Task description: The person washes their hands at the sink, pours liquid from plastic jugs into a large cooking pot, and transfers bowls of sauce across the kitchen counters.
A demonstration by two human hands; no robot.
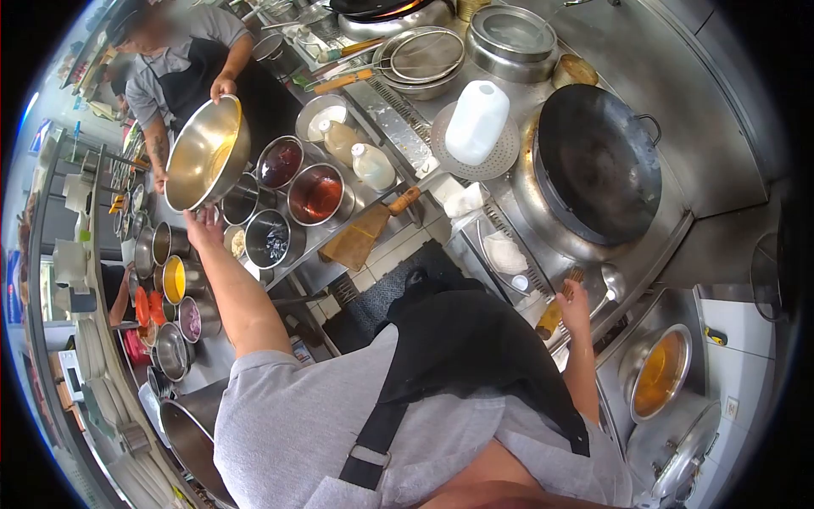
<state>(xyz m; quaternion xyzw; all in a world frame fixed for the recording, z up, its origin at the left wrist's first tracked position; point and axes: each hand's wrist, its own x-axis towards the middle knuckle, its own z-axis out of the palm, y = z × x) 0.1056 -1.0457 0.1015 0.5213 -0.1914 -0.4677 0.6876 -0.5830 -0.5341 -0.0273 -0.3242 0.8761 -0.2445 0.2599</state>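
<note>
My left hand (205, 231) reaches out to the left and grips the lower rim of a large metal mixing bowl (188, 170). The bowl is tilted, with a yellowish sheen inside. A co-worker in a grey shirt and black apron holds the same bowl with both hands, one at its top rim and one at its far side. My right hand (577, 307) is closed around a bamboo wok brush (549, 321) beside the stove edge. A metal ladle (612, 284) lies just right of that hand. The black wok (602, 165) sits on its burner ahead.
Pots of sauce (318, 197) and squeeze bottles (373, 165) stand left of the aisle. A wooden-handled spatula (369, 233) lies across the counter edge. A white jug (477, 123) rests on a perforated skimmer (445, 127). A bowl of orange liquid (660, 373) stands at lower right.
</note>
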